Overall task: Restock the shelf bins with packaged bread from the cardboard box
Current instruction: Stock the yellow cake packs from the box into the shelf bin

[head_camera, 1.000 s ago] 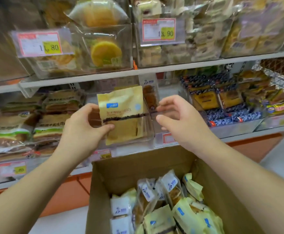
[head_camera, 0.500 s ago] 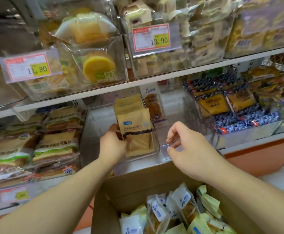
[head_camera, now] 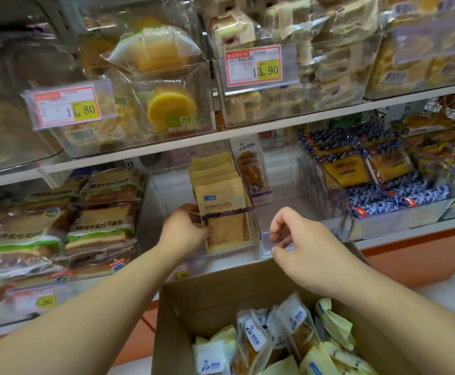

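A yellow bread packet (head_camera: 225, 212) stands upright at the front of a row of like packets inside a clear shelf bin (head_camera: 254, 236) on the lower shelf. My left hand (head_camera: 184, 231) grips the packet's left edge. My right hand (head_camera: 299, 244) hovers just right of that bin, fingers curled and apart, holding nothing. Below both hands the open cardboard box (head_camera: 207, 293) holds several yellow and white-labelled bread packets (head_camera: 283, 339).
Clear bins of green-banded toast (head_camera: 101, 223) sit at left, blue-wrapped packets (head_camera: 377, 196) at right, and one brown pastry packet (head_camera: 252, 169) behind. The upper shelf (head_camera: 248, 131) carries more bins with price tags. An orange base panel (head_camera: 415, 258) runs under the lower shelf.
My left hand carried the yellow packet forward and down into the bin, where it now stands at the front of the row. My right hand dropped lower and curled.
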`<state>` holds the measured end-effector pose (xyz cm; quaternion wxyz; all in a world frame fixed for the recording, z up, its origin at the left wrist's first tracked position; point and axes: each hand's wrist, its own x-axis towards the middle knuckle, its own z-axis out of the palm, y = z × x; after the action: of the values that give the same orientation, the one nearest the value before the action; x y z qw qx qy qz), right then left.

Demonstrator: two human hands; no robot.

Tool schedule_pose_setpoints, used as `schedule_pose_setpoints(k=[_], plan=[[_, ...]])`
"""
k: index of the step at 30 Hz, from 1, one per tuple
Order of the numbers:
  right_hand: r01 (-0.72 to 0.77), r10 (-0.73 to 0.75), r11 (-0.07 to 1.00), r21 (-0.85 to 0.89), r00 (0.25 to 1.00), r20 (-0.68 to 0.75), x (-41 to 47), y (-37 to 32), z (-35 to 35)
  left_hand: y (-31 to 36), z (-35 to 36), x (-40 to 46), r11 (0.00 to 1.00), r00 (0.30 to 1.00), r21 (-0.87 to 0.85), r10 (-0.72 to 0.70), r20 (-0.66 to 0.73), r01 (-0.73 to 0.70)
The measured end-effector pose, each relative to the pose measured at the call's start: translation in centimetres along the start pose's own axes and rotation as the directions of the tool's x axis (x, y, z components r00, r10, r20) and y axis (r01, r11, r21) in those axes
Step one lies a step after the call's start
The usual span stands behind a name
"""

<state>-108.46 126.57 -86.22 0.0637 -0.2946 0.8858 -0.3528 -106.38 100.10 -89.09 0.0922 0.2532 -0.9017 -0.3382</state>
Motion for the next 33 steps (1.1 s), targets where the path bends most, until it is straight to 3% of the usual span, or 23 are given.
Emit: schedule_pose_setpoints(k=[4,8,12,15,20,26,29,33], plan=[[-0.004,0.004,1.0,0.014,0.999,0.049,-0.5,-0.2,0.0,0.1,-1.3,-2.0,1.0,1.0,-0.005,0.019,-0.019,-0.019],[-0.02,0.019,1.0,0.003,0.993,0.115,-1.0,-0.3,0.4,0.5,-2.9,-7.3,0.984,0.979,0.074,0.171,-0.106,-0.164],[-0.054,0.057,0.998,-0.021,0.964,0.26,-1.8,0.3,3.0,0.7,-3.5,-12.8,0.957,0.954,0.065,0.273,0.123,-0.282],[-0.03,0.089,0.989,-0.142,0.897,0.432,-2.6,1.7,6.0,-0.2,-2.8,-15.2,0.947,0.915,0.087,0.271,0.3,-0.309],[0.05,0.174,0.945,-0.324,0.761,0.625,-3.6,4.9,10.8,-3.1,-1.8,-16.5,0.9,0.855,0.195,0.274,0.441,-0.389],[0.166,0.092,0.96,-0.224,0.571,0.816,-5.5,4.4,16.1,-4.7,-2.7,-14.5,0.841,0.843,0.301,0.288,0.454,-0.45],[0.267,0.052,0.937,-0.225,0.531,0.846,-6.7,4.0,19.6,-4.9,-2.9,-14.0,0.835,0.834,0.294,0.303,0.462,-0.466],[0.321,0.082,0.9,-0.294,0.538,0.839,-7.4,4.7,22.4,-4.9,-2.8,-14.0,0.829,0.822,0.281,0.318,0.473,-0.483]])
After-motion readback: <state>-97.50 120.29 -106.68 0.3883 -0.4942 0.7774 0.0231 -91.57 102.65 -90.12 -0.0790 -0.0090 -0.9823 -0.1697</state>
